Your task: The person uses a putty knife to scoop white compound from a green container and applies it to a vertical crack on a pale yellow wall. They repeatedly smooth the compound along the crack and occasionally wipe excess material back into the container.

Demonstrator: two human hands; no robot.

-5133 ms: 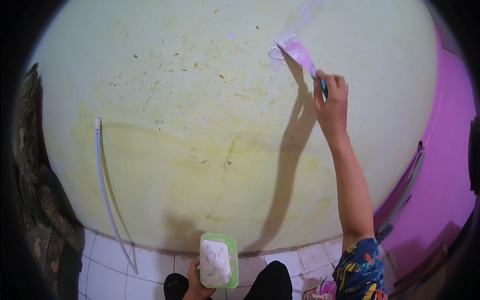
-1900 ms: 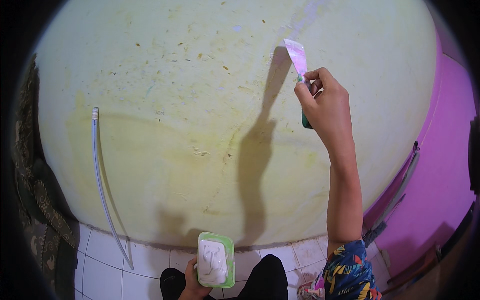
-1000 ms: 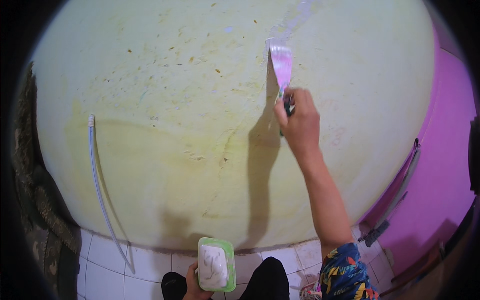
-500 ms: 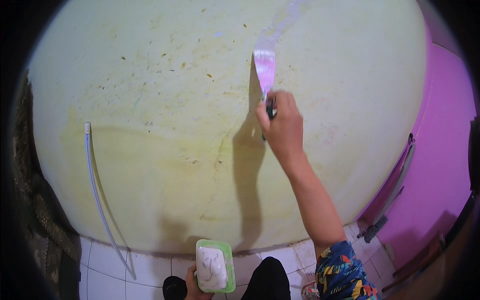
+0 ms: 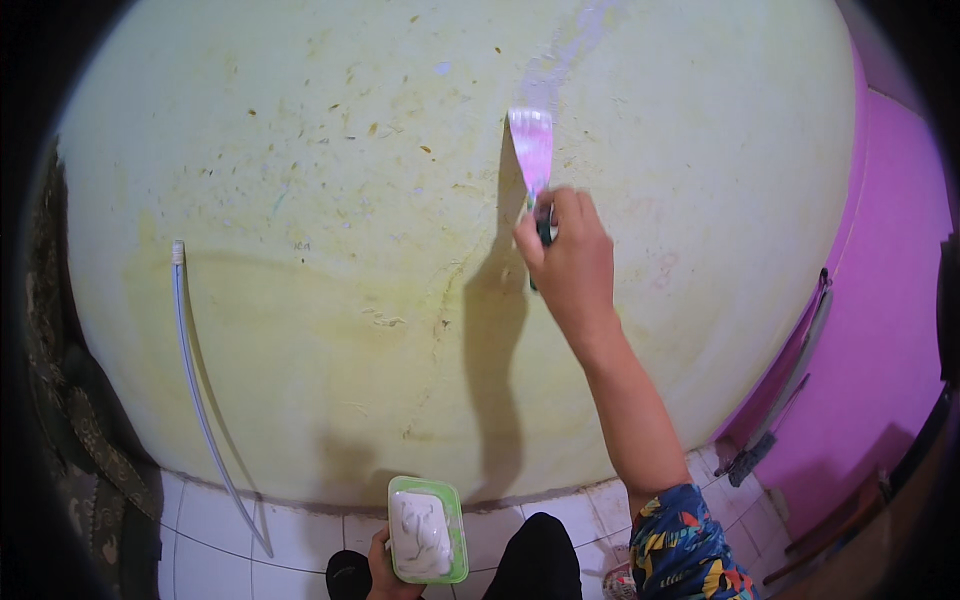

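Observation:
My right hand (image 5: 572, 262) is closed round the dark green handle of a putty knife (image 5: 533, 150). The wide metal blade points up, its edge at the pale yellow wall (image 5: 330, 370), just below a streak of whitish filler (image 5: 572, 55). A crack (image 5: 438, 330) runs down the wall below and left of this hand. Low in front of me, my left hand (image 5: 388, 572) grips a green plastic tub (image 5: 460, 545) by its left side. Smooth white filler paste (image 5: 424, 535) lies in the tub; most of the left fingers are hidden beneath it.
A thin white hose (image 5: 190, 370) leans against the wall at the left, reaching the white tiled floor (image 5: 290, 530). Dark patterned fabric (image 5: 85, 450) hangs at the far left. On the right, a long grey-handled tool (image 5: 795, 370) stands by the pink wall (image 5: 850, 320).
The putty knife and my right hand have moved slightly down, leaving a little more of the filler streak visible above the blade. The tub has shifted slightly left and up.

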